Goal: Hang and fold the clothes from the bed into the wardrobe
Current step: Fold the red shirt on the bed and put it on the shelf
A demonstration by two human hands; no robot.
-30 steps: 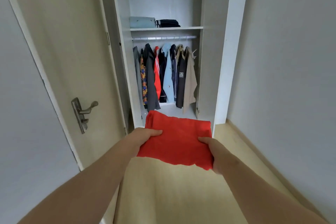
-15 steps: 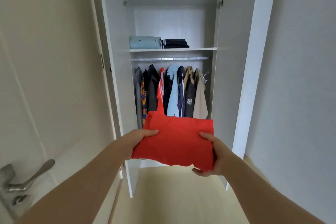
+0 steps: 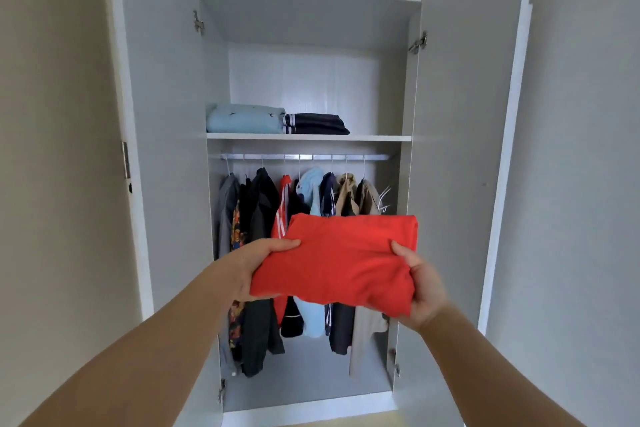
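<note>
A folded red garment (image 3: pixel 341 262) is held flat in front of the open white wardrobe (image 3: pixel 166 114). My left hand (image 3: pixel 258 262) grips its left edge, thumb on top. My right hand (image 3: pixel 420 288) grips its right edge, thumb on top and fingers underneath. Above it, the wardrobe shelf (image 3: pixel 377 138) carries a folded light blue garment (image 3: pixel 244 120) and a folded dark navy garment (image 3: pixel 317 124) at its left; the shelf's right part is bare. Several clothes (image 3: pixel 263 211) hang from the rail (image 3: pixel 304 157) below the shelf, partly hidden by the red garment.
Both wardrobe doors stand open, the left door (image 3: pixel 156 184) and the right door (image 3: pixel 460 166) flanking the opening. An empty white hanger (image 3: pixel 384 199) hangs at the rail's right end. Plain walls lie to either side, and a strip of wooden floor (image 3: pixel 346 421) shows at the bottom.
I have come closer to the wardrobe and the view has tilted up. Both hands have lifted the red garment higher, in front of the hanging clothes. The room door's handle has left the view.
</note>
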